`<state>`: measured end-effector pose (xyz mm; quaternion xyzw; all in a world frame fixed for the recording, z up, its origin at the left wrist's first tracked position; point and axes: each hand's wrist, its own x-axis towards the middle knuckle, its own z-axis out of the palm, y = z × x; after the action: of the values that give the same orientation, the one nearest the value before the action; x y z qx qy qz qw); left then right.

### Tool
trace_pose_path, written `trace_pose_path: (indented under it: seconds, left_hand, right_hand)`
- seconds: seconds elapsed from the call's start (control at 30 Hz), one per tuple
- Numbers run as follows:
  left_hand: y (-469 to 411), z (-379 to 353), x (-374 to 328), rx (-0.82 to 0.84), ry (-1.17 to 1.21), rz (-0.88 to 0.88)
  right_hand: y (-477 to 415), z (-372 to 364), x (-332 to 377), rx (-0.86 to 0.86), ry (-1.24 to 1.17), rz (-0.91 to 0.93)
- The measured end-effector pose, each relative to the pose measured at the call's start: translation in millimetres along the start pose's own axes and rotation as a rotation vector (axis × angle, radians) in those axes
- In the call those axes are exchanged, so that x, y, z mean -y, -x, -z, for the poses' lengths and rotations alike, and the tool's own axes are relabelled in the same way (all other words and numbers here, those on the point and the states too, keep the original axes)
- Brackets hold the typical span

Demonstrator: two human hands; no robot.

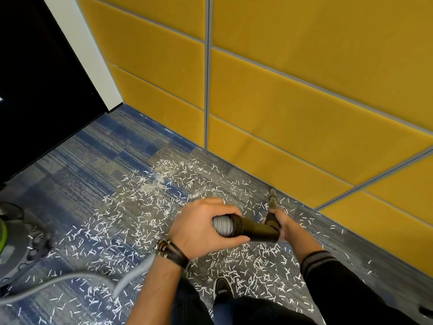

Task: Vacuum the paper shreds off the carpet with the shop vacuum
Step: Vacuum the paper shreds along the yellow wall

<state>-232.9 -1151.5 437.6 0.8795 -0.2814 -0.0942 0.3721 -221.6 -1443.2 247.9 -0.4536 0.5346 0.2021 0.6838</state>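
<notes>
White paper shreds (131, 207) lie scattered over the blue-grey carpet (98, 156), thickest around the middle and near my feet. My left hand (201, 228) grips the black cuff of the vacuum hose (253, 228) where the grey ribbed hose (221, 225) enters it. My right hand (282, 225) holds the narrow black nozzle (273, 202), whose tip points down at the carpet beside the wall base. The grey hose (70, 285) trails left toward the shop vacuum (14, 245), grey with a green band, at the left edge.
A yellow padded wall (293, 95) runs along the far and right side. A dark doorway (35, 78) with a white frame (89, 59) stands at the upper left. My black shoe (222, 288) rests among shreds at the bottom.
</notes>
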Motion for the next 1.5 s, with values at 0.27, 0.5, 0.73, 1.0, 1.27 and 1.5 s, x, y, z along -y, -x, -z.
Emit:
trace_pose_path:
  seconds: [0.27, 0.5, 0.73, 1.0, 1.27, 1.5]
  left_hand:
    - [-4, -14, -11, 0.118, -0.013, -0.076]
    - [-2, -24, -22, 0.098, -0.001, -0.063]
    - [15, 5, -22, 0.013, -0.041, -0.037]
    - [25, 14, -24, 0.063, -0.014, -0.049]
    - [28, -7, -43, -0.021, 0.010, -0.042]
    - [24, -14, -57, 0.072, -0.005, -0.058]
  right_hand:
    - [2, 35, -27, -0.044, -0.097, -0.026]
    - [2, 61, -24, -0.096, -0.085, -0.014]
    - [12, 8, -19, 0.000, -0.001, -0.023]
    - [20, 1, -42, 0.071, -0.083, -0.043]
    - [29, 40, -29, 0.015, -0.051, -0.014]
    - [35, 53, -47, 0.038, -0.103, -0.061]
